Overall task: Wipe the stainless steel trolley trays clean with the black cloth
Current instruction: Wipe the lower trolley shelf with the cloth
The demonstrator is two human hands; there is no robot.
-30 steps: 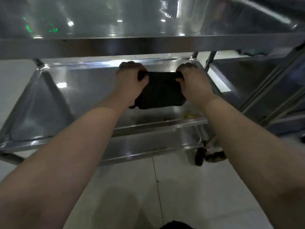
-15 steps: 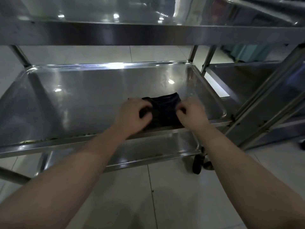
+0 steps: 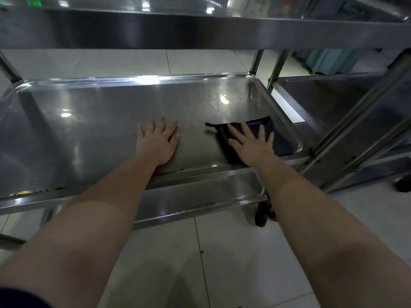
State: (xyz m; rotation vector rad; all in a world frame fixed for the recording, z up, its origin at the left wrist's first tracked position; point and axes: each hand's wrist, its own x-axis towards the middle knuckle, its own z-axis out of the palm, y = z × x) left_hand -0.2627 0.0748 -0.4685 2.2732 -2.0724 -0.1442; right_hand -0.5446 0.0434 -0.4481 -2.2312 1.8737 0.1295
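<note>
Okay: right hand (image 3: pixel 251 146) flat, fingers spread, pressing black cloth (image 3: pixel 281 142) into middle tray (image 3: pixel 89 130)'s near-right corner; left hand (image 3: pixel 158 143) open, flat on bare steel by the near edge. I'd keep palm pressure even, run overlapping strokes leftward, work into the rim.

Both arms (image 3: pixel 106 203) reach forward across the tray (image 3: pixel 89 130) front rim. Left hand (image 3: pixel 158 143) flat, palm down, fingers spread, at tray front centre. Right hand (image 3: pixel 251 145) likewise flat and splayed, near tray front-right corner.
</note>
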